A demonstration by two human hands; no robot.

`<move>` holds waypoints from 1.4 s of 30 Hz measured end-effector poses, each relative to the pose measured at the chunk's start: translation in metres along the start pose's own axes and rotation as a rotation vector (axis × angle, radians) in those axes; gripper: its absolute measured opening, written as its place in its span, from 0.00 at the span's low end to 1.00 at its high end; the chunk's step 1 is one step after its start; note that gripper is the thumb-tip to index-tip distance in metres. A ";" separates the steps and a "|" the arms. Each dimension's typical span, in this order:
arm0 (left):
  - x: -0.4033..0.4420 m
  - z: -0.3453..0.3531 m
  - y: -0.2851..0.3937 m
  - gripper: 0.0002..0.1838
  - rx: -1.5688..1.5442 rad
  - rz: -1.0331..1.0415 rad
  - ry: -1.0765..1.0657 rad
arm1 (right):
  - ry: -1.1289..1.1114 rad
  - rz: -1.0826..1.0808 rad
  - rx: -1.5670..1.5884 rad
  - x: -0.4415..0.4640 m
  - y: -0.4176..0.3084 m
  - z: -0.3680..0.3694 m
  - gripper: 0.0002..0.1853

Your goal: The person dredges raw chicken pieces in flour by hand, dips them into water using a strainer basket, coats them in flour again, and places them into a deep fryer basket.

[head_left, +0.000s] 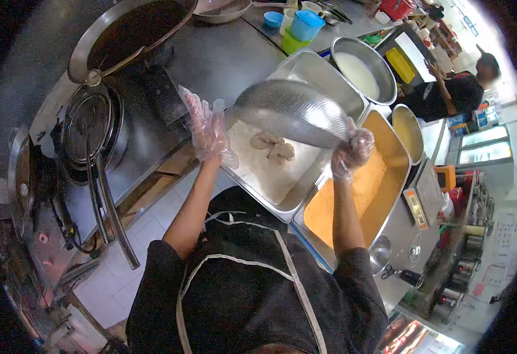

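Right hand (353,150) tight on the strainer (288,109), left hand (210,131) (clear-gloved, splayed open) near the pan (285,215) of white powder (273,178).

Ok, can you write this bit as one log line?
left hand: open; right hand: gripping metal strainer; pale pieces: on white powder

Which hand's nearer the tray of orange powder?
Right. The right hand grips the metal sieve and overlaps the tray of orange powder in this view. The left hand is open, across the white flour tray at its far side.
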State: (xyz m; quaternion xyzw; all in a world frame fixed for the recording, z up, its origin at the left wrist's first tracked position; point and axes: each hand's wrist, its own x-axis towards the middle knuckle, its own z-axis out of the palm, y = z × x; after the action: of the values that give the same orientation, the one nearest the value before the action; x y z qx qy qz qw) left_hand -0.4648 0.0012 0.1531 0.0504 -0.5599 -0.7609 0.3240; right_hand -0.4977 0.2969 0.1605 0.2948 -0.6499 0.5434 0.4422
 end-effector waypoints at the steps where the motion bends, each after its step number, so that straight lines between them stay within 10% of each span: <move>1: 0.000 0.000 -0.004 0.43 -0.014 -0.071 0.003 | 0.045 0.016 -0.016 0.005 -0.001 -0.003 0.21; 5: -0.012 -0.007 -0.026 0.43 -0.104 -0.112 -0.146 | 0.362 0.161 0.077 0.017 0.049 -0.051 0.10; 8: -0.030 0.001 -0.024 0.44 0.273 0.183 -0.316 | 0.029 -0.261 -1.239 0.036 0.123 -0.116 0.15; 15: -0.047 0.004 -0.032 0.29 1.121 -0.042 -0.535 | -0.237 0.591 -1.598 0.100 0.286 -0.178 0.15; 18: -0.055 -0.013 -0.069 0.26 0.963 -0.116 -0.487 | -0.455 0.647 -1.646 0.094 0.322 -0.169 0.15; 22: -0.042 0.000 -0.070 0.28 1.590 -0.307 -0.739 | -0.198 0.263 -1.254 0.083 0.329 -0.167 0.17; 23: -0.037 0.002 -0.074 0.29 1.789 -0.359 -0.789 | -0.113 0.608 -1.404 0.097 0.332 -0.165 0.19; 27: -0.019 0.008 -0.055 0.22 1.748 -0.416 -1.163 | -0.239 -0.196 -1.059 0.074 0.220 -0.104 0.18; 29: -0.019 0.011 -0.060 0.19 1.745 -0.417 -1.235 | -0.647 0.284 -1.172 -0.010 0.228 -0.094 0.12; 33: -0.013 0.000 -0.090 0.17 1.726 -0.372 -1.445 | -0.908 1.297 0.700 -0.227 0.107 -0.039 0.27; 38: -0.015 -0.028 -0.139 0.21 1.668 -0.569 -1.689 | -0.462 1.855 0.872 -0.185 -0.032 0.053 0.14; 42: -0.047 -0.079 -0.222 0.17 0.699 -1.166 -1.097 | -0.168 1.904 0.746 -0.206 -0.015 0.106 0.16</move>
State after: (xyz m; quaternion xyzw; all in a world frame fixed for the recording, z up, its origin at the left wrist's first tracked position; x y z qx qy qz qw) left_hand -0.4898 -0.0020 -0.0856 0.0518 -0.7231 -0.5071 -0.4661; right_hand -0.4216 0.1703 -0.0193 -0.1872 -0.4328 0.8140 -0.3393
